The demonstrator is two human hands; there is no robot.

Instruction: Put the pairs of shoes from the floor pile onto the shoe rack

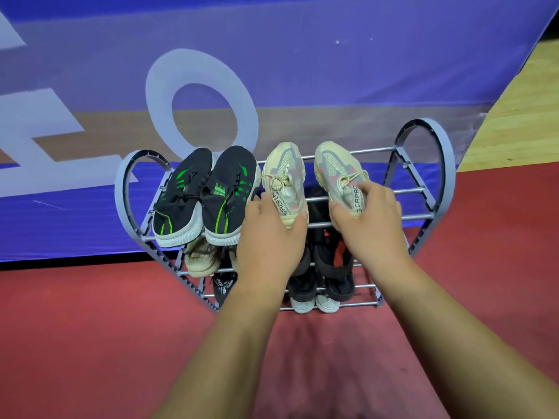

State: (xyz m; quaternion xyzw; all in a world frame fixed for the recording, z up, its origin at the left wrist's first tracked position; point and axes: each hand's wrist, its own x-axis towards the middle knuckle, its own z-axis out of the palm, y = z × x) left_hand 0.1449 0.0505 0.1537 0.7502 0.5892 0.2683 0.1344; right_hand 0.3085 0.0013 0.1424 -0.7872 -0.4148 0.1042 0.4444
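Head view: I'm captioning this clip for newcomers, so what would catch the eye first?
The left hand and right hand each grip one of the cream pair on the rack's top tier, right of centre. Left of them sits a black pair with bright green stripes. Behind, a blue banner shows a big white O.

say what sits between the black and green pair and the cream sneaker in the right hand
The other cream sneaker, held by the left hand; head view.
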